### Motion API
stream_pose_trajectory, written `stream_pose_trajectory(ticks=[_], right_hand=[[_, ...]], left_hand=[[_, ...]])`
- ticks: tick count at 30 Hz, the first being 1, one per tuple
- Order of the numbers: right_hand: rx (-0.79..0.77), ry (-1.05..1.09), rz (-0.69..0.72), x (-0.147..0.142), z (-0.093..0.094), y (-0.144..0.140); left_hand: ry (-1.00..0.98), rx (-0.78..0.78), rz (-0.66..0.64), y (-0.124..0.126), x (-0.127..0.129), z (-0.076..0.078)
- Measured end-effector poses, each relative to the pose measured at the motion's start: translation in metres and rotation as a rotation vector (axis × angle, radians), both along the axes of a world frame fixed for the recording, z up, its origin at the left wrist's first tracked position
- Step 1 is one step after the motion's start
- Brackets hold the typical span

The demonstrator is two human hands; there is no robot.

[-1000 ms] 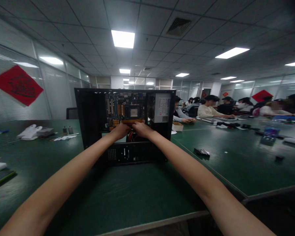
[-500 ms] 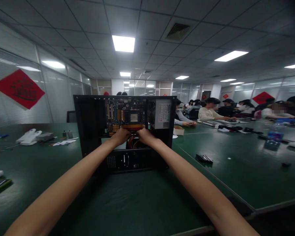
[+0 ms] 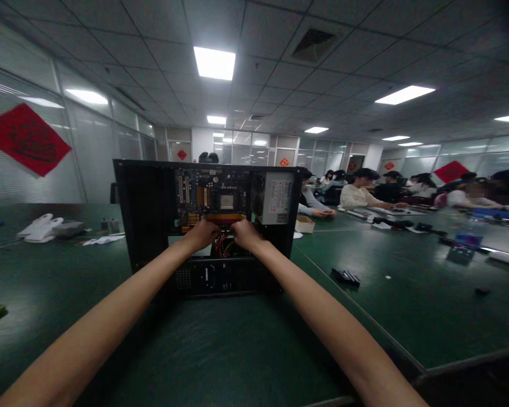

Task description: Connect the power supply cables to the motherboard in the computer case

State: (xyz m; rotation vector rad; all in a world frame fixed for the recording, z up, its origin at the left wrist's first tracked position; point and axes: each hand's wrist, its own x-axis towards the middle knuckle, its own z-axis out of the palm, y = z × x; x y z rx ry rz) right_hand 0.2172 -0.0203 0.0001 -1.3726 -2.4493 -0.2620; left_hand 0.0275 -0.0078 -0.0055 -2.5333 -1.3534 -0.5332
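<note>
Open computer case (image 3: 144, 215) on green desk (image 3: 220, 345); left hand (image 3: 203, 233) and right hand (image 3: 244, 233) both pinched on orange memory slots (image 3: 225, 217).

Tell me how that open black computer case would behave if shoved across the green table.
The computer case looks like sheet metal, so probably stiff. With motherboard and power supply mounted, likely heavy. It stands tall, so a high push might tip it; both hands, left hand and right hand, are inside.
</note>
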Motion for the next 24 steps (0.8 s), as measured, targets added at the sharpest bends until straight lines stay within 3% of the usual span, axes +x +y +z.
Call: stream_pose_trajectory(ticks=[2, 5, 8, 11, 13, 18, 24], right_hand=[[0.051, -0.015, 0.020, 0.008, 0.002, -0.011], [0.260, -0.099, 0.097, 0.040, 0.000, -0.036], [0.413, -0.324, 0.294, 0.081, -0.013, -0.059], [0.467, -0.436, 0.340, 0.107, -0.028, -0.067], [0.473, -0.439, 0.320, 0.108, -0.034, -0.066], [0.458, -0.393, 0.311, 0.063, -0.035, -0.073], [0.454, -0.322, 0.364, -0.040, -0.034, -0.112]], left_hand=[[-0.038, 0.041, 0.025, -0.015, 0.000, 0.004], [-0.185, 0.077, -0.002, -0.054, -0.002, 0.004], [-0.169, -0.076, 0.008, -0.091, -0.008, -0.003], [-0.096, -0.102, 0.023, -0.106, -0.016, -0.010], [-0.080, -0.060, -0.011, -0.103, -0.024, -0.011], [-0.107, -0.080, 0.015, -0.085, -0.058, -0.007], [-0.251, -0.118, 0.360, -0.076, -0.119, 0.006]])
